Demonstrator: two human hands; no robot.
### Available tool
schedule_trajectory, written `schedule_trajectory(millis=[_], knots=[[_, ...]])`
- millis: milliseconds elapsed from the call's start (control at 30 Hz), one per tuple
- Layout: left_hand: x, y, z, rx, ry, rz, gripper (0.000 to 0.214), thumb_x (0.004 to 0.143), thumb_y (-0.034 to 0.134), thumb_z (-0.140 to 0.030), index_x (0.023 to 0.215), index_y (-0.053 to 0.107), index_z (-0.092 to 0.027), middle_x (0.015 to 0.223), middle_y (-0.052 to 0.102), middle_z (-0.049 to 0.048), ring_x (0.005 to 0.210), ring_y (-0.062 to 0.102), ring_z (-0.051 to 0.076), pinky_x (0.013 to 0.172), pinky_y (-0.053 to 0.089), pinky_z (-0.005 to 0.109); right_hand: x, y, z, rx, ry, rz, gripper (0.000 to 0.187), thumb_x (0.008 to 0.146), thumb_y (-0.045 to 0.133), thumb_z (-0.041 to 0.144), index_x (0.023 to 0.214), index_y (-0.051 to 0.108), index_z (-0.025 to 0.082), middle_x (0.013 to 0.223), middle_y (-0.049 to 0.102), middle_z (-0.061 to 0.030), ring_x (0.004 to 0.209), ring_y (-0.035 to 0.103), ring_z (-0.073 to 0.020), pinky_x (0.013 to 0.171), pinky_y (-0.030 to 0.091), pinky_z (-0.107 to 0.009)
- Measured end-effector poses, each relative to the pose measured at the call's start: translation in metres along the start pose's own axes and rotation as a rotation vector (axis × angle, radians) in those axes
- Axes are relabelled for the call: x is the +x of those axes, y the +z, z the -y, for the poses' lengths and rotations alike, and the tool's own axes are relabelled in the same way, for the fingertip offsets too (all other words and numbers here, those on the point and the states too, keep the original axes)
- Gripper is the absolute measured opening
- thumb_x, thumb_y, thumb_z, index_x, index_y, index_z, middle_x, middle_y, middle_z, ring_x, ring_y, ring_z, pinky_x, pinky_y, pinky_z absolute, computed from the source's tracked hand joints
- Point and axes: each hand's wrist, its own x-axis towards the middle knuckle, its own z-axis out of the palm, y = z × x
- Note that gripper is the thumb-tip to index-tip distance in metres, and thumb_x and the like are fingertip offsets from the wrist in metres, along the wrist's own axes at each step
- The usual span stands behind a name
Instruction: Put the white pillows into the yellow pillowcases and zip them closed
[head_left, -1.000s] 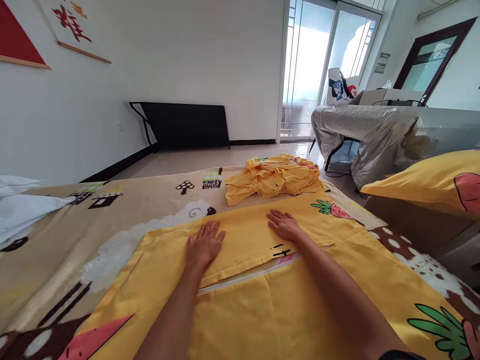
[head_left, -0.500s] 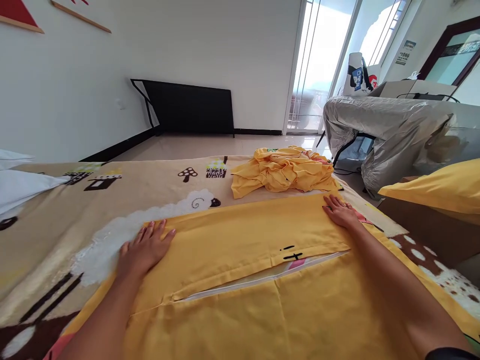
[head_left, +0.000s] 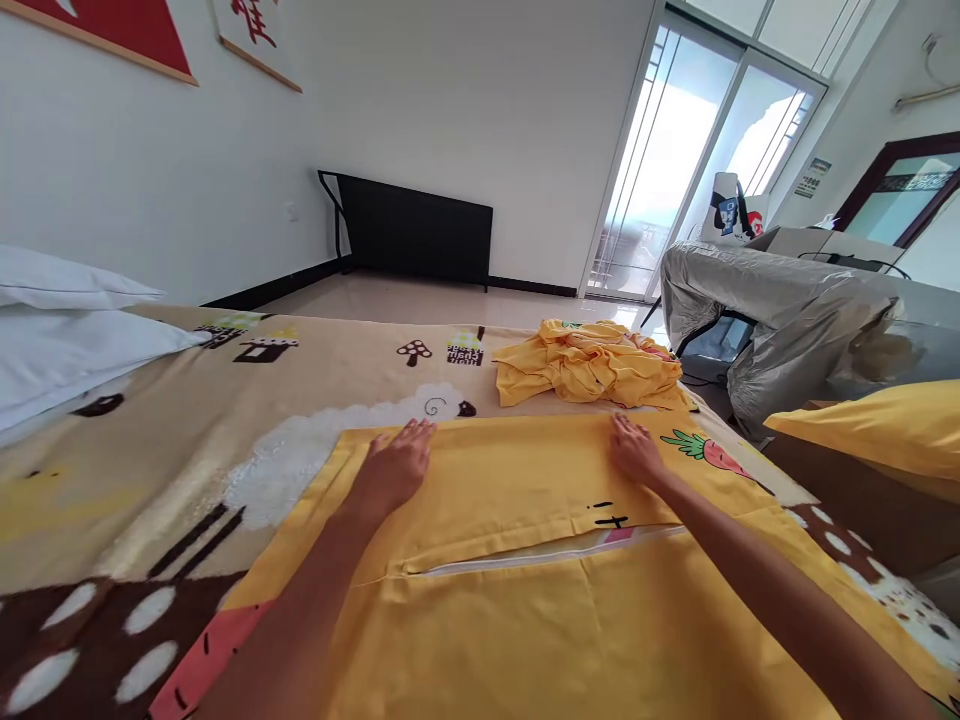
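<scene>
A yellow pillowcase (head_left: 525, 570) with carrot prints lies spread flat on the patterned bedsheet (head_left: 150, 460). A white zipper line (head_left: 525, 555) runs across its middle. My left hand (head_left: 394, 465) rests flat, fingers stretched out, on the pillowcase's far edge left of centre. On the same far edge, right of centre, my right hand (head_left: 636, 450) lies flat next to a printed carrot (head_left: 705, 450). Neither hand holds anything.
A crumpled yellow cloth (head_left: 592, 365) lies just beyond the pillowcase. White pillows (head_left: 67, 330) sit at the left, a yellow pillow (head_left: 885, 430) at the right. A silver-covered piece of furniture (head_left: 795, 310), a black folded panel (head_left: 412, 235) by the wall and glass doors stand behind.
Both hands slid inward along the far edge from the pillowcase's corners toward its middle. The view has shifted to the right and slightly up.
</scene>
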Motion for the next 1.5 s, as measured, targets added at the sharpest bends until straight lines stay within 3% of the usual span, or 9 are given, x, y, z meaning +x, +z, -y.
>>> schedule_trajectory(millis=[167, 300, 700, 833, 1000, 1133, 1267, 1367, 1500], knots=[[-0.011, 0.012, -0.064, -0.127, 0.259, 0.204, 0.057, 0.094, 0.024, -0.037, 0.145, 0.033, -0.014, 0.152, 0.027, 0.0085, 0.142, 0.025, 0.02, 0.115, 0.02, 0.046, -0.029, 0.016, 0.117, 0.181, -0.383, 0.1, 0.05, 0.098, 0.024, 0.034, 0.146, 0.032, 0.026, 0.15, 0.035, 0.0019, 0.138, 0.03, -0.0082, 0.112, 0.024, -0.026], [-0.014, 0.027, -0.066, -0.124, 0.191, 0.213, 0.057, 0.094, 0.023, -0.045, 0.145, 0.033, -0.022, 0.154, 0.024, 0.0044, 0.143, 0.022, 0.02, 0.116, 0.015, 0.047, -0.044, 0.022, 0.127, 0.348, -0.533, 0.137, 0.053, 0.098, 0.024, 0.044, 0.147, 0.03, 0.026, 0.154, 0.025, -0.0027, 0.143, 0.019, -0.016, 0.116, 0.013, -0.041], [-0.011, 0.028, -0.056, -0.147, 0.117, 0.195, 0.056, 0.094, 0.023, -0.046, 0.145, 0.033, -0.025, 0.155, 0.025, 0.0029, 0.143, 0.022, 0.019, 0.116, 0.014, 0.047, -0.061, 0.029, -0.115, -0.046, -0.069, 0.112, 0.056, 0.097, 0.015, 0.044, 0.149, 0.026, 0.026, 0.155, 0.021, 0.0001, 0.144, 0.016, -0.0153, 0.117, 0.012, -0.042], [-0.012, 0.03, -0.055, -0.152, 0.115, 0.184, 0.056, 0.094, 0.025, -0.045, 0.144, 0.035, -0.024, 0.154, 0.026, 0.0037, 0.142, 0.023, 0.02, 0.116, 0.014, 0.048, -0.064, 0.006, -0.143, -0.148, 0.082, 0.126, 0.053, 0.095, 0.022, 0.035, 0.146, 0.033, 0.025, 0.153, 0.027, -0.0037, 0.142, 0.022, -0.0192, 0.115, 0.015, -0.047], [-0.012, 0.028, -0.056, -0.152, 0.121, 0.175, 0.056, 0.094, 0.026, -0.045, 0.144, 0.035, -0.023, 0.153, 0.027, 0.0055, 0.142, 0.023, 0.021, 0.115, 0.015, 0.049, -0.044, -0.022, -0.074, -0.055, 0.031, 0.08, 0.053, 0.092, 0.027, 0.024, 0.142, 0.041, 0.014, 0.151, 0.029, -0.015, 0.142, 0.023, -0.0266, 0.113, 0.015, -0.053], [-0.012, 0.029, -0.055, -0.139, 0.122, 0.158, 0.055, 0.093, 0.027, -0.044, 0.143, 0.037, -0.023, 0.153, 0.028, 0.0056, 0.142, 0.025, 0.022, 0.115, 0.016, 0.049, -0.032, -0.011, 0.051, 0.088, -0.282, 0.103, 0.053, 0.097, 0.026, 0.039, 0.148, 0.029, 0.025, 0.154, 0.025, -0.0018, 0.142, 0.021, -0.0134, 0.114, 0.021, -0.032], [-0.012, 0.03, -0.051, -0.089, 0.135, 0.166, 0.053, 0.092, 0.029, -0.032, 0.143, 0.039, -0.022, 0.153, 0.028, 0.0064, 0.142, 0.025, 0.021, 0.116, 0.016, 0.048, -0.031, 0.009, 0.157, 0.434, -0.726, 0.19, 0.054, 0.099, 0.023, 0.046, 0.15, 0.021, 0.028, 0.156, 0.018, -0.0015, 0.143, 0.016, -0.0142, 0.115, 0.018, -0.038], [-0.011, 0.029, -0.048, -0.043, 0.073, 0.185, 0.053, 0.091, 0.028, -0.027, 0.142, 0.039, -0.021, 0.152, 0.029, 0.006, 0.142, 0.024, 0.021, 0.116, 0.016, 0.048, -0.022, 0.017, 0.172, 0.472, -0.759, 0.186, 0.054, 0.098, 0.026, 0.047, 0.149, 0.024, 0.028, 0.156, 0.017, -0.0035, 0.143, 0.018, -0.016, 0.115, 0.016, -0.04], [-0.005, 0.026, -0.038, -0.023, -0.049, 0.179, 0.054, 0.094, 0.024, -0.04, 0.144, 0.036, -0.023, 0.154, 0.026, 0.0029, 0.142, 0.023, 0.02, 0.116, 0.015, 0.049, 0.006, 0.021, 0.115, 0.359, -0.646, 0.215, 0.058, 0.095, 0.032, 0.053, 0.146, 0.032, 0.027, 0.155, 0.023, -0.005, 0.143, 0.019, -0.0172, 0.116, 0.014, -0.039]])
